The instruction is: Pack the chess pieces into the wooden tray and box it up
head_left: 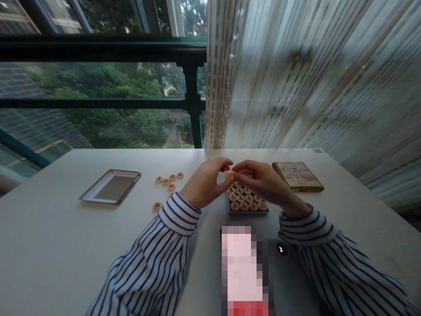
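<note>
A round xiangqi piece [229, 175] with a red character is held up between my two hands, above the far left part of the box. My left hand [205, 182] curves around it, thumb below and fingers above. From the other side, the thumb and fingertips of my right hand [263, 181] pinch its edge. Under my right hand sits an open box [249, 211] with rows of pieces marked in red and black; its far part is hidden by the hand. Several loose xiangqi pieces [171, 187] with red characters lie left of my left hand, one partly behind my sleeve.
A shallow brown-edged lid or tray [113, 202] lies at the left on the white table [49, 245]. At the right is a decorated flat box or cover [298, 176]. A pixelated object [243, 267] and a small black round object [282, 249] are near me. Beyond are railings and a curtain.
</note>
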`<action>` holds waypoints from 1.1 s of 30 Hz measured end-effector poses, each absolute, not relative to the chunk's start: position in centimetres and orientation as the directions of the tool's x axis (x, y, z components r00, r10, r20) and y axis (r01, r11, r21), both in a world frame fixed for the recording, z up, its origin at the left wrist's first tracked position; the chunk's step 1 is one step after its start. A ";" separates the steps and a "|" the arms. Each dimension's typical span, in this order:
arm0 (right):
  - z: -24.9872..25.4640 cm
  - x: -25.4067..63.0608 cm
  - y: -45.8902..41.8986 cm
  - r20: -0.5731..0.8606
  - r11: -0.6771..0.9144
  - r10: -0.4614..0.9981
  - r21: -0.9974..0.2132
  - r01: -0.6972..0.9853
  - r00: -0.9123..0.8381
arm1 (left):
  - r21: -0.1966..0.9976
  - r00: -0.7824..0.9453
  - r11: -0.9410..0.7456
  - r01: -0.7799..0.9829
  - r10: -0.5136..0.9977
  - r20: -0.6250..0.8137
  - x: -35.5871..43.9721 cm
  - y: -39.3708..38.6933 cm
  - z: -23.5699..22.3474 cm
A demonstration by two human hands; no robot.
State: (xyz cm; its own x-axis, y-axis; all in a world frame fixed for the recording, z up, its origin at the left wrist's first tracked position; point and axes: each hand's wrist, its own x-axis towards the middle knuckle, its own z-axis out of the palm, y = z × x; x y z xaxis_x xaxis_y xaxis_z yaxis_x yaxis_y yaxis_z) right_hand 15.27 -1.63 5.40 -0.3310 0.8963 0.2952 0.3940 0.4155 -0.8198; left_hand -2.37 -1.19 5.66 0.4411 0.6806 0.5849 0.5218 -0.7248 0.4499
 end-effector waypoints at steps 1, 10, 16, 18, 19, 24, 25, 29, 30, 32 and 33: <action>5.4 15.3 -1.6 0.298 0.420 0.895 -0.815 0.401 -0.331 | 0.471 0.442 -0.718 0.512 0.691 0.573 -2.4 -1.2 5.7; 6.2 15.2 -1.9 0.335 0.469 0.878 -0.742 0.478 -0.342 | 0.841 0.357 -0.461 0.284 0.864 0.354 -3.0 -0.5 5.5; 6.0 15.2 -1.8 0.359 0.508 0.856 -0.717 0.477 -0.372 | 0.939 0.339 -0.279 0.201 0.919 0.201 -2.8 -0.7 6.2; 5.9 15.2 -1.8 0.366 0.516 0.852 -0.710 0.479 -0.375 | 0.955 0.334 -0.225 0.195 0.930 0.150 -2.9 -0.8 6.3; 5.8 15.2 -1.7 0.367 0.515 0.853 -0.710 0.480 -0.372 | 0.963 0.335 -0.198 0.185 0.934 0.128 -2.9 -0.8 6.3; 5.8 15.2 -1.7 0.352 0.484 0.873 -0.718 0.501 -0.338 | 0.991 0.330 -0.095 0.096 0.942 0.058 -2.7 -0.8 6.2; 5.9 15.3 -1.7 0.344 0.478 0.875 -0.724 0.497 -0.339 | 0.993 0.323 -0.078 0.085 0.945 0.047 -2.6 -0.9 6.2; 5.9 15.4 -1.8 0.316 0.480 0.868 -0.734 0.481 -0.384 | 0.999 0.299 -0.024 0.045 0.954 0.009 -2.4 -1.0 6.3; 5.9 15.4 -1.8 0.320 0.488 0.863 -0.728 0.480 -0.392 | 0.999 0.296 -0.015 0.036 0.955 0.003 -2.4 -1.0 6.3; 5.9 15.3 -1.8 0.336 0.506 0.854 -0.713 0.485 -0.397 | 1.000 0.293 -0.002 0.024 0.956 -0.005 -2.4 -1.0 6.2; 5.9 15.3 -1.8 0.345 0.513 0.851 -0.708 0.486 -0.396 | 1.000 0.294 0.004 0.022 0.956 -0.011 -2.4 -1.0 6.2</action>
